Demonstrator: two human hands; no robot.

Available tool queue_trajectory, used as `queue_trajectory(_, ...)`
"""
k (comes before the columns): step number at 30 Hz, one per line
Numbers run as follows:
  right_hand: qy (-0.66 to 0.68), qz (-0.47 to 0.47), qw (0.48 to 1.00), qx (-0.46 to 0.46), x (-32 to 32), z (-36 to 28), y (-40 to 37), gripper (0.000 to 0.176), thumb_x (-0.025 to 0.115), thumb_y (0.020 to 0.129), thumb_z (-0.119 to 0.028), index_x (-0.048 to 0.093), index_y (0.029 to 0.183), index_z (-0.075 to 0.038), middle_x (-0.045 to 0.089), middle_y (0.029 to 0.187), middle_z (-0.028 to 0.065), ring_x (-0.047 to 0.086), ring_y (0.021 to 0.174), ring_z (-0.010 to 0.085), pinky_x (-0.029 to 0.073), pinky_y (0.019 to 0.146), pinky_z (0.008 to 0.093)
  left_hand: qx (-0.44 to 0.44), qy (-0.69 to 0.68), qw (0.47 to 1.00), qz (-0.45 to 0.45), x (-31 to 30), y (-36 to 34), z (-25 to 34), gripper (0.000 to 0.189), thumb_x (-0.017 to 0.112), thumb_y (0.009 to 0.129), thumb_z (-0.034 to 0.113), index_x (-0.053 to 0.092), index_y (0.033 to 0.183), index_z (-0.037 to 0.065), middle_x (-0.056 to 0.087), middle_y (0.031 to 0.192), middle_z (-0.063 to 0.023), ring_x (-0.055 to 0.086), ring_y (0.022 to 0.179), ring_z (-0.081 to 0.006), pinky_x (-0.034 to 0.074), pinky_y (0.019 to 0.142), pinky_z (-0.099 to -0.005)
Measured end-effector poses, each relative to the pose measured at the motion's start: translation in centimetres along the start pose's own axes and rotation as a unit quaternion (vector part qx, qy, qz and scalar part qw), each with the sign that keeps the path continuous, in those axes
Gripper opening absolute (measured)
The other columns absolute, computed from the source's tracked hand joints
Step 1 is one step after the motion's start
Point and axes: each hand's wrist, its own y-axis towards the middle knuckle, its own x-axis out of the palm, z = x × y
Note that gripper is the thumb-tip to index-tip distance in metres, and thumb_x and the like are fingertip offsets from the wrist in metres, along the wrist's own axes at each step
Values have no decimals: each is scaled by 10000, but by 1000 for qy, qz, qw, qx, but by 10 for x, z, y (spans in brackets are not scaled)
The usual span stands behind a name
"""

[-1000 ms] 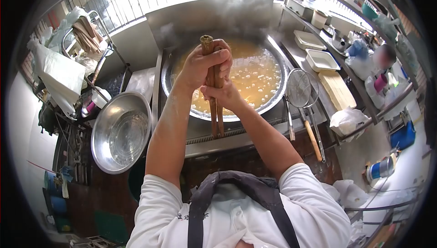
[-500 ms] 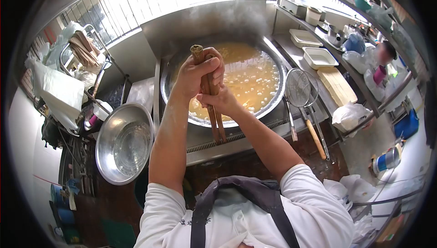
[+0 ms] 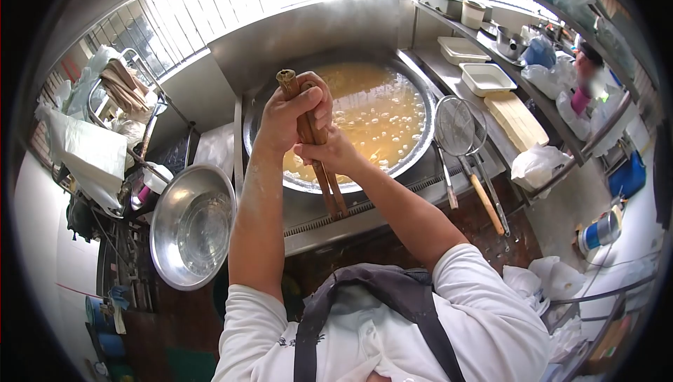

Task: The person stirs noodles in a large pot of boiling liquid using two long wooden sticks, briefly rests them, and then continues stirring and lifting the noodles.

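Observation:
My left hand (image 3: pixel 293 117) is closed around the upper part of a pair of wooden sticks (image 3: pixel 329 196). Lower down, my right hand (image 3: pixel 332 152) also wraps the sticks, its thumb pointing left. The sticks are brown and slanted, with a round hollow-looking top end and lower ends close together near the stove's front edge. Behind and beyond my hands is a large round wok (image 3: pixel 427 130) full of yellow-brown liquid (image 3: pixel 375 105) with white bubbles and pale bits floating. My hands and forearms cover part of its left side.
A big metal bowl (image 3: pixel 168 231) stands tilted at the left. Right of the wok lie a wire strainer (image 3: pixel 456 126) with a wooden handle and other long tools. Beyond are white trays (image 3: pixel 487 79), a pale block (image 3: pixel 517 119) and crowded shelves. Another person (image 3: pixel 587 73) is partly visible behind the shelves.
Both hands and the sticks sit slightly further left in view, still in the same grip. The whole scene has shifted a little with my head. Less steam shows above the wok.

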Motion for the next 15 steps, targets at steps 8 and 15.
queue_trajectory(8,25,8,1000,-1,3,4,0,199,779,835,-194,644,866,-50,621,709,9,608,664,102,482,617,283,2,-17,1000,-16,-1,-3,0,198,653,963,212,566,912,42,551,723,-44,526,639,-132,455,603,-285)
queue_trajectory(15,22,-3,1000,9,0,5,0,185,768,840,-185,651,875,-45,626,716,5,604,658,97,476,604,281,6,-16,1000,3,1,-3,-2,179,653,961,186,571,917,33,556,725,-43,533,631,-128,466,600,-294)
